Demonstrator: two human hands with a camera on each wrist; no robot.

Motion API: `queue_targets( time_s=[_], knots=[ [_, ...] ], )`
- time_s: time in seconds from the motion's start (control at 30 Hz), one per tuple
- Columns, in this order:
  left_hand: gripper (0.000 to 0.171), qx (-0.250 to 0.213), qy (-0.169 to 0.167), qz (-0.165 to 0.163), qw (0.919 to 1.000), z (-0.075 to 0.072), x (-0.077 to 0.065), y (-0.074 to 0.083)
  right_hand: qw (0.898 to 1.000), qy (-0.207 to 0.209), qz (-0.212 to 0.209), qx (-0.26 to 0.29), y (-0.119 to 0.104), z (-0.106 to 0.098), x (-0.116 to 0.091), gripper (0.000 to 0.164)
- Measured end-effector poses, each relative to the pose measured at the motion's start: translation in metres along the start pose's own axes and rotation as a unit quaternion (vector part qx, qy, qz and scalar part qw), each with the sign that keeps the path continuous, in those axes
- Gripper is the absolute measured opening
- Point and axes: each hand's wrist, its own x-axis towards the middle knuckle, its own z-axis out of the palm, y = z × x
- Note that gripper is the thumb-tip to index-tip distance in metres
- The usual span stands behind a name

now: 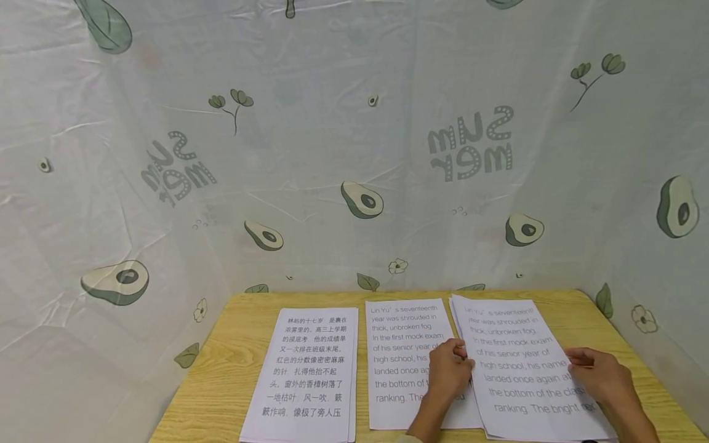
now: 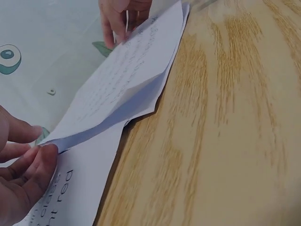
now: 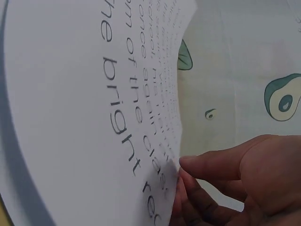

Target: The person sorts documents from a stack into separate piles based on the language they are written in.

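Note:
A printed English sheet (image 1: pixel 515 363) lies over other sheets at the right of the table, lifted slightly along its near edge. My left hand (image 1: pixel 451 369) pinches its left edge between thumb and fingers; in the left wrist view the sheet bows up from the paper below. At the opposite edge, my right hand (image 1: pixel 600 375) pinches the same sheet, thumb on top and fingers beneath, as the right wrist view shows. Under my left wrist is the middle English sheet (image 1: pixel 399 357), partly covered by that hand and forearm.
A stack of sheets with Chinese text (image 1: pixel 304 369) lies at the left of the wooden table (image 1: pixel 210 375). Behind and at both sides hangs a pale curtain (image 1: pixel 310 154) printed with avocados and leaves. A small dark object (image 1: pixel 589 440) shows at the bottom edge.

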Motion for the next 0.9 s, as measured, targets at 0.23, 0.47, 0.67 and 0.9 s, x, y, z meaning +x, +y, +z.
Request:
queue_targets(
  time_s=[0.23, 0.47, 0.67, 0.9],
  knots=[
    [0.037, 0.018, 0.007, 0.02, 0.9996, -0.022, 0.001, -0.003, 1.0, 0.023, -0.012, -0.01, -0.017, 0.007, -0.006, 0.043],
    [0.04, 0.028, 0.014, 0.03, 0.9991, -0.059, 0.004, -0.015, 0.997, -0.011, -0.074, 0.007, -0.051, 0.024, -0.014, 0.044],
    [0.041, 0.058, 0.03, 0.032, 0.9973, -0.094, 0.005, -0.025, 0.994, -0.039, -0.102, 0.028, -0.083, 0.049, -0.019, 0.044],
    [0.043, 0.097, 0.039, 0.044, 0.9935, -0.134, 0.007, -0.035, 0.991, -0.07, -0.106, 0.053, -0.114, 0.078, -0.023, 0.044]
  ],
)
